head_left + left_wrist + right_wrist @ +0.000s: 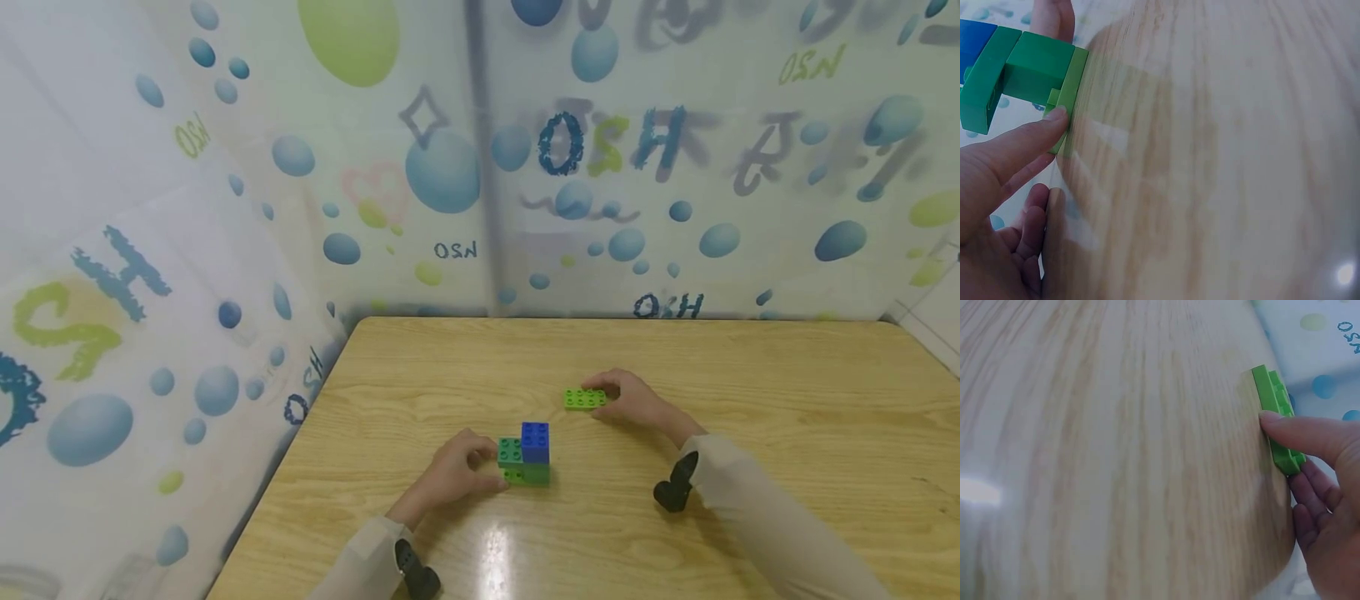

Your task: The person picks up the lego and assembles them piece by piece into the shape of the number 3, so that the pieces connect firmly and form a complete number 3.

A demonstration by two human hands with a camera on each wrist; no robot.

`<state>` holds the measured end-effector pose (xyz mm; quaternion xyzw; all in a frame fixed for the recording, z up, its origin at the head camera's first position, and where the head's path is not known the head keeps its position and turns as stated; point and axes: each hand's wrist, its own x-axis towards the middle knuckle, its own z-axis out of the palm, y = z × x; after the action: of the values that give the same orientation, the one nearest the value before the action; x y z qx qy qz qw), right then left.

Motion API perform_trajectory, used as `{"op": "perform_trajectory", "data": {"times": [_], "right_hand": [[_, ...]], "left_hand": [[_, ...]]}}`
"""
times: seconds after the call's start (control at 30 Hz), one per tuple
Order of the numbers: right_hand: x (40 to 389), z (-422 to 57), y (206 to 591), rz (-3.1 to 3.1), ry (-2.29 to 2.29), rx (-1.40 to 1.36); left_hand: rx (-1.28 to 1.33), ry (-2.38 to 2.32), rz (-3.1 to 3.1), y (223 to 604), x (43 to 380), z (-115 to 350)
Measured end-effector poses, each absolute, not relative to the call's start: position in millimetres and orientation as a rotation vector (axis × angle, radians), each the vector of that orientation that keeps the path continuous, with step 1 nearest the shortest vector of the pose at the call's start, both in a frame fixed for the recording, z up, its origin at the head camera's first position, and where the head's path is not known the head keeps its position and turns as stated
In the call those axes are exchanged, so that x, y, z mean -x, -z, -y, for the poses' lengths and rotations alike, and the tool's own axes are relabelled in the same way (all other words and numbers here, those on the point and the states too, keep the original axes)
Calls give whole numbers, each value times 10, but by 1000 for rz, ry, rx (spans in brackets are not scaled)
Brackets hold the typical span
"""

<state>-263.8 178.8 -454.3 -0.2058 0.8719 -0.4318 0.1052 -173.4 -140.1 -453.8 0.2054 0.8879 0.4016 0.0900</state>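
Note:
A small stack of toy building bricks stands on the table: a light green flat brick [1071, 84] at the bottom, dark green bricks [510, 451] over it, and a blue brick [536, 442] topmost on the right. My left hand [459, 468] pinches the bottom light green brick, its thumb [1054, 120] against one edge. Farther back and to the right lies another light green flat brick [584, 400], studs up. My right hand [632, 401] pinches its right end, thumb [1285, 425] along the near side and fingers behind.
The wooden table [787, 467] reaches right up to the patterned curtain [675, 250] at the back. Another patterned panel [187, 333] hangs along the left edge. Each wrist bears a black strapped device [675, 483].

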Motion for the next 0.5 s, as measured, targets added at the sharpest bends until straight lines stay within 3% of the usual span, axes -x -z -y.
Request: {"op": "perform_trajectory", "data": {"times": [0.5], "right_hand": [[2655,-1795,4519,-2586,1288,487]], "left_hand": [[-602,-1200,-2625,4537,1738,1406]]}}
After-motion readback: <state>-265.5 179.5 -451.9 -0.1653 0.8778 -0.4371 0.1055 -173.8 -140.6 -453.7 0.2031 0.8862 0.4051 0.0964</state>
